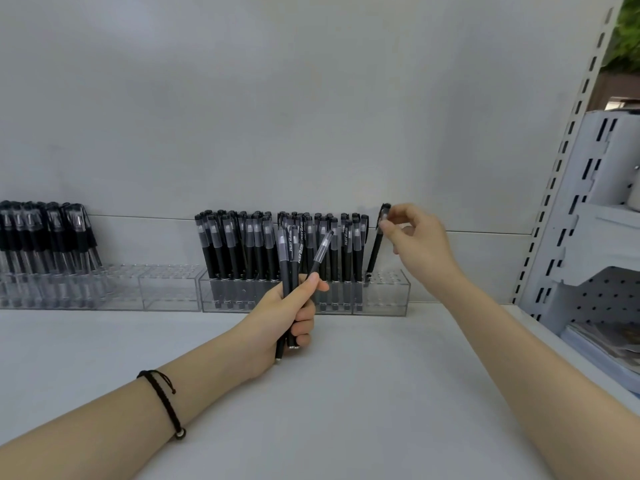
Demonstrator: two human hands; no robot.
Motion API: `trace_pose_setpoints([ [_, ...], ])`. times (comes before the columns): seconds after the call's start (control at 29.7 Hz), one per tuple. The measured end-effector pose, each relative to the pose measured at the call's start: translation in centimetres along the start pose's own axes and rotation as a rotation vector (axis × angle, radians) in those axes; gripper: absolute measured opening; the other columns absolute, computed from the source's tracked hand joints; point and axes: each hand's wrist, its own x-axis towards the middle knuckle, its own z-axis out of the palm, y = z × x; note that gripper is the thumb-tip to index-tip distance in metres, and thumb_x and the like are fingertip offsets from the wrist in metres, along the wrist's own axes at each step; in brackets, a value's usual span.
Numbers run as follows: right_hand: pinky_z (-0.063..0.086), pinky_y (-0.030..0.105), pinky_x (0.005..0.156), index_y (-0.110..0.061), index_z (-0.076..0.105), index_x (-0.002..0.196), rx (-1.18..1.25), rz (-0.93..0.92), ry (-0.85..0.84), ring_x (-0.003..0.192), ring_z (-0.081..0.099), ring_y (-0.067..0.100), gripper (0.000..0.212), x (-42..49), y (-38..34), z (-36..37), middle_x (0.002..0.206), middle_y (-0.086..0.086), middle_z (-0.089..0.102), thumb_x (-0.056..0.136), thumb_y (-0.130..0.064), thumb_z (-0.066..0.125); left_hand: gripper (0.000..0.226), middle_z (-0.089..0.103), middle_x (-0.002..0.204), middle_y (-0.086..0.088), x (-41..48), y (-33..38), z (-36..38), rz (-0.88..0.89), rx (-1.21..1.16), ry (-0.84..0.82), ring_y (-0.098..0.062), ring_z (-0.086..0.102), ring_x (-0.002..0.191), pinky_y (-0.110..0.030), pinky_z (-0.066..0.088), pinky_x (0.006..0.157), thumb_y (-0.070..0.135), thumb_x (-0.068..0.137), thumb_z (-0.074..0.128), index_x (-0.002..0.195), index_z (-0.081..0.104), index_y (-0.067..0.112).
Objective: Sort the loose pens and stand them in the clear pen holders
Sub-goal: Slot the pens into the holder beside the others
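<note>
One slim black clear-capped pen [375, 251] leans in a clear acrylic holder [389, 296], the right hand [419, 237] pinching its cap; the left hand [277, 318] closes its grip round several matching pens [289, 261].

Open shelf [363, 393] before pen-crowded holders [384, 296]

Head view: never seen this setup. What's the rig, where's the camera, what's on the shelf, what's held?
There is no robot here: a person works with two bare hands, filmed by one wide-angle camera worn on the head, looking forward and down. The left hand grips a bundle of black pens. The right hand pinches the cap end of a single pen, whose lower end meets the top of the clear holder near its right end. The rest of that holder is packed with standing pens. More clear holders, partly filled, stand further left. All sit on a white shelf.
</note>
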Motion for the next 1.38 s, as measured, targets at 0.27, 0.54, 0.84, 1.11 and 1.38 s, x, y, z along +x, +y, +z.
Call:
trace_pose_setpoints([
  [0.27,0.046,0.02,0.055,-0.023,0.056,0.095,-0.066,0.03,-0.044,0.052,0.054,0.006,0.015,-0.5,0.5,0.9,0.091,-0.001,0.065,0.089,-0.014,0.066,0.028,0.04,0.055,0.005,-0.2,0.0,0.2,0.015,0.034,-0.01,-0.01,0.032,0.045,-0.021,0.034,0.043,0.039,0.097,0.051,0.104,0.063,0.015],
  [0.54,0.037,0.026,0.06,-0.013,0.065,0.071,0.0,-0.062,0.016,0.056,0.043,0.007,0.023,-2.4,-1.6,0.5,0.065,-0.002,0.06,0.09,-0.025,0.063,0.032,0.041,0.058,0.004,0.0,0.2,0.0,0.013,-0.007,-0.026,-0.011,0.03,0.047,-0.023,0.032,0.044,0.043,0.096,0.05,0.107,0.064,0.016],
  [0.84,0.036,0.013,0.046,-0.016,0.072,0.083,0.127,0.055,-0.371,0.044,0.046,0.001,0.011,-4.6,-3.2,2.9,0.052,-0.015,0.058,0.086,-0.027,0.071,0.028,0.045,0.058,0.003,-0.2,0.1,0.0,0.071,0.048,-0.032,-0.01,0.036,0.046,-0.022,0.037,0.044,0.038,0.098,0.05,0.107,0.065,0.017],
  [1.11,0.024,0.017,0.034,-0.012,0.063,0.09,0.491,0.262,-0.099,0.037,0.038,0.007,0.009,-3.2,-3.8,1.5,0.066,0.005,0.052,0.096,-0.013,0.056,0.03,0.052,0.065,0.002,-0.2,0.0,0.0,0.08,0.108,-0.036,-0.011,0.037,0.048,-0.023,0.035,0.045,0.039,0.098,0.047,0.113,0.064,0.019],
  [1.38,0.043,0.035,0.069,-0.023,0.055,0.1,0.127,-0.035,0.243,0.065,0.047,0.015,0.009,-1.4,-1.6,-0.6,0.09,-0.017,0.059,0.099,-0.016,0.049,0.036,0.041,0.059,0.005,0.1,-0.1,0.0,0.015,0.06,0.013,-0.01,0.025,0.046,-0.021,0.022,0.042,0.045,0.099,0.043,0.114,0.055,0.015],
])
